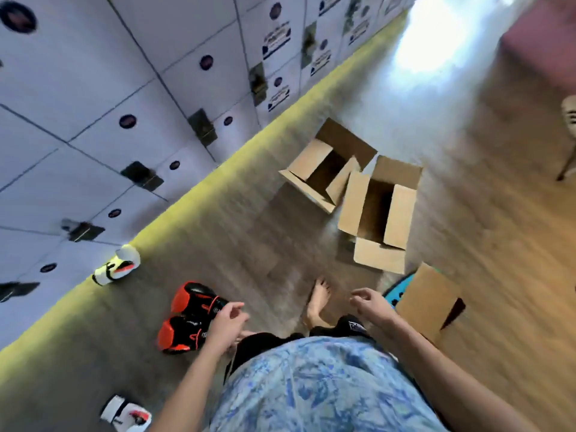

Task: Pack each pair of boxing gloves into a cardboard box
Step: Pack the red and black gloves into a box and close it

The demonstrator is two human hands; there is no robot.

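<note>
A pair of orange-and-black boxing gloves (187, 316) lies on the floor at lower left. My left hand (226, 324) hovers just right of them, fingers apart and empty. My right hand (371, 302) is also empty, fingers loosely spread, above the floor near my bare foot (318, 299). One white glove (117, 266) stands by the wall base, another white glove (126, 413) lies at the bottom left. Two open cardboard boxes (327, 165) (378, 213) sit ahead on the floor. A third box (428, 299) is beside my right arm, with something blue (399, 291) partly hidden behind it.
A wall of white lockers (124, 88) runs along the left, with a yellow-lit strip at its base. A chair leg (567, 163) shows at the far right edge. The wooden floor stretches between the boxes and the gloves. The frame is blurred.
</note>
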